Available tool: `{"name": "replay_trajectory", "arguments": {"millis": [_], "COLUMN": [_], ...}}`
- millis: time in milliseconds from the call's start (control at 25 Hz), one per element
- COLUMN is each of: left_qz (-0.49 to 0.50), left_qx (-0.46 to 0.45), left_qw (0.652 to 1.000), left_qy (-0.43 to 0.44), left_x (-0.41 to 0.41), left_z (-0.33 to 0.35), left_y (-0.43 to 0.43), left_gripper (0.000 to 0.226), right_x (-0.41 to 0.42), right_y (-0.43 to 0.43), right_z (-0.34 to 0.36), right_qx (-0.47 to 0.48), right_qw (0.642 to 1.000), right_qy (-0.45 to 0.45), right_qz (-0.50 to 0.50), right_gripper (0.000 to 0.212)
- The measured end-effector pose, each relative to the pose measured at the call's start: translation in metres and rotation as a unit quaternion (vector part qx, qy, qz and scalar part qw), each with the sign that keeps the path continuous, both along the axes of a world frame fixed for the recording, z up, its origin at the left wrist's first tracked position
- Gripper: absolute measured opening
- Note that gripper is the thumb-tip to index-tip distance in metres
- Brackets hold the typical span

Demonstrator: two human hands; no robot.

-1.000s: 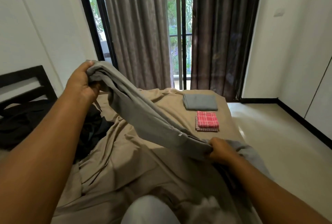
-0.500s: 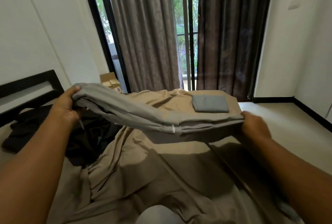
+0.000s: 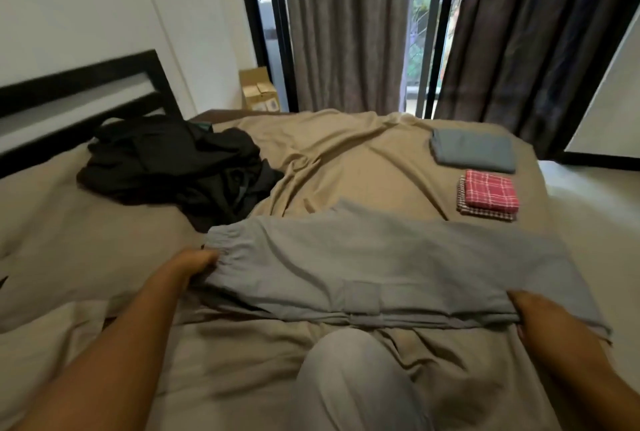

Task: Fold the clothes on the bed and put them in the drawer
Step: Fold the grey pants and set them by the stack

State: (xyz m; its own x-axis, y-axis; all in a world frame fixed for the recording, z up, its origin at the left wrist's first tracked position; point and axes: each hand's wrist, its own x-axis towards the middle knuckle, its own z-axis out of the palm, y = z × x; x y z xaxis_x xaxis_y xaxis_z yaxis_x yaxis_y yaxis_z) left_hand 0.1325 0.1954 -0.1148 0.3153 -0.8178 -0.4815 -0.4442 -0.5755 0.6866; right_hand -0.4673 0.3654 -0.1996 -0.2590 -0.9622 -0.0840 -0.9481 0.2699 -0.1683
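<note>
Grey trousers (image 3: pixel 398 264) lie spread flat across the tan bed sheet (image 3: pixel 346 160) in front of me, waistband to the left. My left hand (image 3: pixel 194 262) grips the waistband end. My right hand (image 3: pixel 540 309) holds the near edge at the leg end on the right. A heap of black clothes (image 3: pixel 173 167) lies unfolded at the back left. A folded grey garment (image 3: pixel 472 150) and a folded red checked cloth (image 3: pixel 490 193) on another checked piece rest at the back right. No drawer is in view.
A black headboard (image 3: pixel 79 91) runs along the left wall. A cardboard box (image 3: pixel 258 93) stands beyond the bed by the dark curtains (image 3: pixel 346 32). Pale floor (image 3: pixel 595 223) lies past the bed's right edge. My knee (image 3: pixel 353 371) shows at the bottom.
The trousers were held up in the air, stretched between both hands; both hands have come down and the trousers now lie flat on the bed. My view has tilted downward.
</note>
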Motion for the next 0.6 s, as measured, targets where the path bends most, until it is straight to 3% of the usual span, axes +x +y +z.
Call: {"name": "replay_trajectory", "arguments": {"millis": [80, 200, 400, 600], "left_qz": [-0.039, -0.129, -0.031, 0.000], "left_qx": [-0.051, -0.081, -0.191, -0.154], "left_qw": [0.997, 0.968, 0.956, 0.885], "left_qy": [-0.033, -0.202, -0.222, -0.439], "left_x": [-0.012, -0.012, 0.002, 0.007], "left_z": [-0.003, -0.025, 0.014, 0.005], "left_y": [-0.009, -0.022, -0.047, -0.036], "left_gripper": [0.050, 0.076, 0.076, 0.054], "right_x": [0.009, 0.025, 0.048, 0.075], "right_y": [-0.008, -0.022, -0.028, -0.017], "right_z": [0.004, 0.021, 0.030, 0.000], "right_qx": [0.004, 0.028, 0.009, 0.050], "right_qw": [0.996, 0.986, 0.971, 0.982], "right_qy": [0.090, 0.162, 0.235, 0.171], "right_qz": [0.000, -0.015, 0.039, 0.065], "right_gripper": [0.061, 0.069, 0.060, 0.066]}}
